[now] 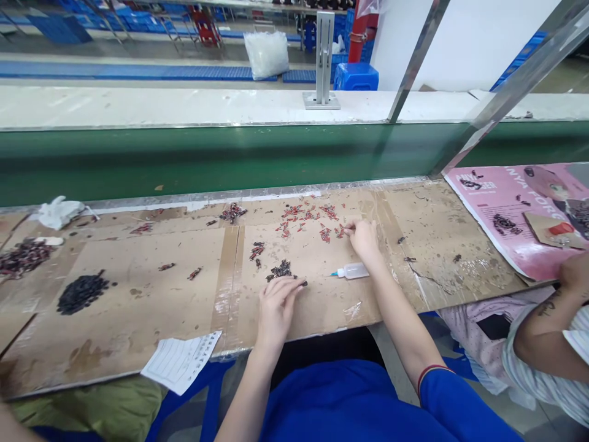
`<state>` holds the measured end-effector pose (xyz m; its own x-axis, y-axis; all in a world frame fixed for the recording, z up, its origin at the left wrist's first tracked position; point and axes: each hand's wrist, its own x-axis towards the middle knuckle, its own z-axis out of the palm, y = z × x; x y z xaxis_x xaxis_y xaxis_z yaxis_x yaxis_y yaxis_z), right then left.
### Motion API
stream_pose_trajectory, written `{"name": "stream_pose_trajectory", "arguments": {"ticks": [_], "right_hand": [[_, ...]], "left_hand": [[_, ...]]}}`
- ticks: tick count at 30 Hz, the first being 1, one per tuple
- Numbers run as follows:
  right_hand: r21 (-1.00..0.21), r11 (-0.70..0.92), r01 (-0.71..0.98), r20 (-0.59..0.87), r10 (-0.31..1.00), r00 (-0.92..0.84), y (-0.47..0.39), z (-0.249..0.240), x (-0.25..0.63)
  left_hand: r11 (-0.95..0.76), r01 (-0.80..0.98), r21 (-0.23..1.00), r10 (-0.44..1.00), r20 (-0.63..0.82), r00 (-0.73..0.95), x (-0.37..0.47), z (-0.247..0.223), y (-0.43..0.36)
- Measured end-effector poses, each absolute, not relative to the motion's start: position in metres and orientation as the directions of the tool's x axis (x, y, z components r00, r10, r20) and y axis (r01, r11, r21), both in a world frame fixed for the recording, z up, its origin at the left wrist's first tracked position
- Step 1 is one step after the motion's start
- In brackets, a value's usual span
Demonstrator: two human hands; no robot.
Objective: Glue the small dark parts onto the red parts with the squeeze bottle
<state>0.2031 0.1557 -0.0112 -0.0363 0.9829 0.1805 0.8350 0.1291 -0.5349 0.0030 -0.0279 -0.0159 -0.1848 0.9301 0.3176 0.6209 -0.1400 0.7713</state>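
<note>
The fingers of the left hand [276, 302] are drawn together at the tips, seemingly pinching a small black part [303, 283] low over the cardboard-covered bench [161, 301]. The right hand [366, 240] has its fingertips pressed close together at the edge of the scattered red parts [329, 212]; I cannot tell whether they grip one or merely touch it. The red parts lie in loose clusters toward the far side of the bench, to the left of that hand, while a heap of black parts [280, 269] sits just beyond the left knuckles.

A small bottle [354, 271] lies on its side between the two hands, its blue tip [335, 274] pointing left and its base close by the right forearm. If that forearm swings inward, it could roll the bottle; should there be liquid inside, the tip might drip onto the bench. The pinched part is tiny and held at the very fingertips, so a slight slip could lose it. Knuckles dragged forward might scatter the black heap. The paper sheet [181, 362] overhangs the near edge, and a passing sleeve or elbow could knock it to the floor.
</note>
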Motion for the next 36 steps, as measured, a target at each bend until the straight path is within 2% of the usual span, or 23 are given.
{"name": "stream_pose_trajectory", "arguments": {"ticks": [5,7,10,12,17,24,31,36], "right_hand": [[-0.563,0.160,0.811,0.181,0.981,-0.067,0.151,-0.003,0.201],[-0.642,0.186,0.744,0.168,0.981,-0.101,0.136,0.008,0.196],[-0.869,0.218,0.443,0.117,0.963,-0.243,0.097,0.027,0.184],[-0.930,0.203,0.305,0.088,0.932,-0.353,0.070,0.038,0.176],[-0.964,0.152,0.219,0.071,0.939,-0.337,0.036,0.044,0.162],[-0.970,0.112,0.216,0.042,0.952,-0.303,0.038,0.036,0.159],[-0.977,0.065,0.202,0.005,0.959,-0.284,0.028,0.035,0.156],[-0.949,0.218,0.227,0.162,0.957,-0.240,0.018,0.029,0.155]], "left_hand": [[-0.122,0.488,0.864,0.926,0.276,-0.257,0.007,-0.005,-0.020],[-0.099,0.460,0.882,0.925,0.252,-0.285,0.009,0.000,-0.017],[-0.057,0.442,0.895,0.921,0.218,-0.323,0.011,0.005,-0.014],[-0.042,0.435,0.899,0.921,0.204,-0.333,0.011,0.008,-0.013],[-0.047,0.450,0.892,0.926,0.208,-0.316,0.011,0.012,-0.014],[-0.038,0.394,0.918,0.917,0.188,-0.351,0.018,0.013,-0.016],[0.004,0.106,0.994,0.916,0.039,-0.400,0.024,0.014,-0.014],[0.079,-0.102,0.992,0.936,-0.109,-0.334,0.020,0.019,-0.014]]}}
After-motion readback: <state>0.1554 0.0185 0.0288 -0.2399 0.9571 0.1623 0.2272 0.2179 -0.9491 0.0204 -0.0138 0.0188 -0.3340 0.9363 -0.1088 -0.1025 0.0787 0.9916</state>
